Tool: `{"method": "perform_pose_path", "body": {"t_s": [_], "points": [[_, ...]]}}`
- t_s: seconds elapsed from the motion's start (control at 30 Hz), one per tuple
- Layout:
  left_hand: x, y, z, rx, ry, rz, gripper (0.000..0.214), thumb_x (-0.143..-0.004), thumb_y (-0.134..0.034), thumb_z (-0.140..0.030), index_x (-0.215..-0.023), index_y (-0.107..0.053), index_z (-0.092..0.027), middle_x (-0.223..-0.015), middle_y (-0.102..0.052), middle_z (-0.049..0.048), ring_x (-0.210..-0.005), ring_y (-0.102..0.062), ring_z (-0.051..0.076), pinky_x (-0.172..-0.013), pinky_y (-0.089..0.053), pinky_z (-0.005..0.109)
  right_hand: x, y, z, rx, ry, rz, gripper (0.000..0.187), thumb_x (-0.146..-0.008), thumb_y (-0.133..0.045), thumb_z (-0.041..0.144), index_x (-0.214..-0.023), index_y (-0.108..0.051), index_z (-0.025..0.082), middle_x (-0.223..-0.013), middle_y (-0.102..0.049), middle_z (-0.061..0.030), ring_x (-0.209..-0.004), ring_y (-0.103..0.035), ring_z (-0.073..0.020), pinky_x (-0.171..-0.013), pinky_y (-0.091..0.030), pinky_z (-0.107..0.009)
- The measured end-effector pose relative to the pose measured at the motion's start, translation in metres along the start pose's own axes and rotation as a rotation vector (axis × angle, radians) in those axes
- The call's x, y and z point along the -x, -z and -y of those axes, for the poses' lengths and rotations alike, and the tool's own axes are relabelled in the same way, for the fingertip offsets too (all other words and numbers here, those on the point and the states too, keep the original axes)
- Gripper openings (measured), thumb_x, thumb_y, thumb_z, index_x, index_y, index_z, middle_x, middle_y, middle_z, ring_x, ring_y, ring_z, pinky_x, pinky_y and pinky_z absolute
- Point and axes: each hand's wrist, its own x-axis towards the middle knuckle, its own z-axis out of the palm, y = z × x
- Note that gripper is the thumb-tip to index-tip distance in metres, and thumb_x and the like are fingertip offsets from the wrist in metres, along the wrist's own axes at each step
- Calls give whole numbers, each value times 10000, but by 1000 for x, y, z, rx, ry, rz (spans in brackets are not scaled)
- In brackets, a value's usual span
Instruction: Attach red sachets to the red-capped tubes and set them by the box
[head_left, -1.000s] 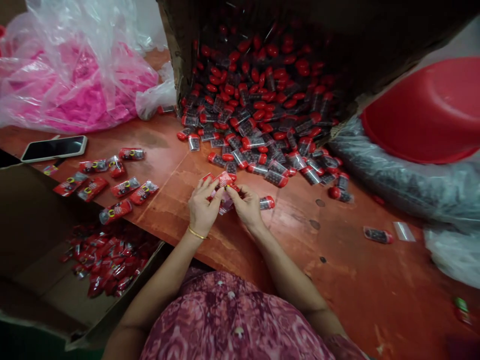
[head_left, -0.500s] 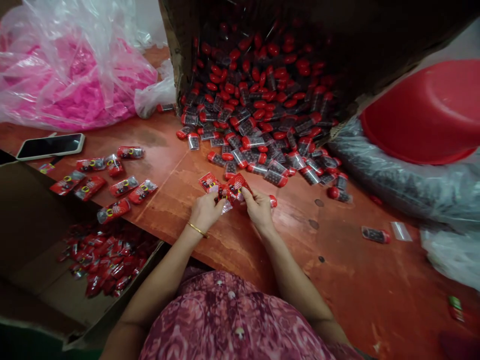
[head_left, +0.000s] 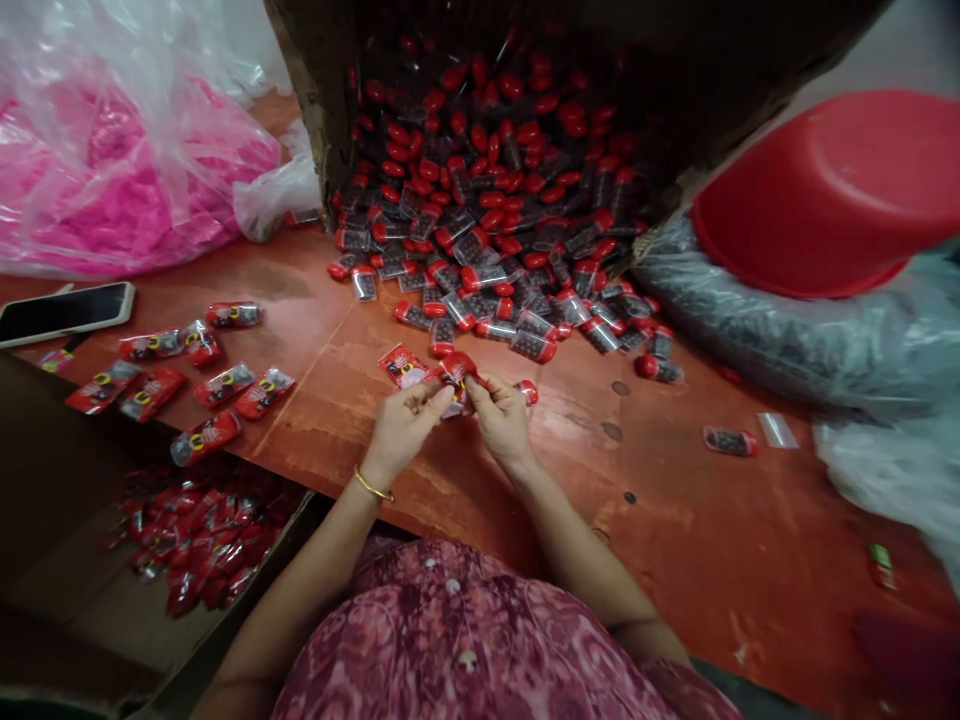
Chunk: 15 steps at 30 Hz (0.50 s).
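Observation:
My left hand (head_left: 409, 428) and my right hand (head_left: 501, 422) meet over the table, each pinching a small red printed plastic sleeve (head_left: 454, 368) between thumb and fingers. The sleeve looks crumpled, and part of it is hidden by the fingertips. Just beyond my left fingers, another flat red printed sleeve (head_left: 397, 362) lies on the table. Beside my right knuckles is a red-capped clear tube (head_left: 529, 391), partly covered by the hand. Ahead, many clear tubes with dark contents and red caps (head_left: 532, 345) spill from a cardboard box (head_left: 304, 90) lying open.
Several sleeved tubes (head_left: 206, 438) lie at the table's left edge near a phone (head_left: 67, 314). Below that edge, an open carton (head_left: 82, 580) holds more sleeved ones. A pink-filled bag (head_left: 127, 170) stands back left. To the right, a red basin (head_left: 832, 200) rests on a filled plastic bag (head_left: 765, 340).
My hands have come closer together, and the red sleeve between them now looks bunched rather than spread flat. The whole view has shifted slightly, moving the table's contents leftward.

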Motion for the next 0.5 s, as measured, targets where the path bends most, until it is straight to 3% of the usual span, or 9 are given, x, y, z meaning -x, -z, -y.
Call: {"method": "perform_pose_path", "body": {"t_s": [0.07, 0.2, 0.27, 0.4, 0.5], "points": [[-1, -7, 2, 186, 119, -28, 305, -612, -719, -441, -609, -652, -144, -533, -600, 4, -487, -527, 100, -499, -419, 212, 4, -5, -2, 34, 37, 11, 360, -749, -541, 534, -631, -548, 194, -541, -479, 43, -509, -419, -99, -519, -374, -230], [-3, -14, 1, 396, 228, -129, 328, -509, -785, -405, -588, -633, -125, -516, -603, -14, -469, -520, 75, -486, -411, 194, 8, 2, -6, 284, 115, 40, 437, -864, -365, 527, -639, -538, 194, -573, -502, 17, -553, -459, -123, -544, -378, -241], [-5, -12, 0, 456, 255, -158, 337, -480, -801, -394, -598, -636, -125, -542, -626, -11, -472, -528, 76, -480, -408, 195, 7, 17, -8, 581, 172, -25, 442, -890, -323, 506, -751, -591, 183, -673, -569, -29, -650, -511, -163, -621, -402, -279], [-7, -8, -3, 511, 305, -186, 341, -456, -817, -382, -591, -633, -127, -528, -624, -20, -454, -526, 70, -466, -403, 187, 10, 55, -15, 1161, 231, -209, 411, -812, -497, 512, -945, -628, 145, -924, -606, -148, -867, -515, -267, -761, -402, -393], [-5, -10, -4, 539, 350, -157, 346, -451, -823, -378, -606, -640, -128, -538, -628, -19, -469, -542, 73, -474, -413, 185, 22, 82, -25, 1240, 356, -97, 299, -824, -512, 393, -995, -615, 171, -1036, -589, -138, -940, -509, -265, -811, -404, -405]]}}
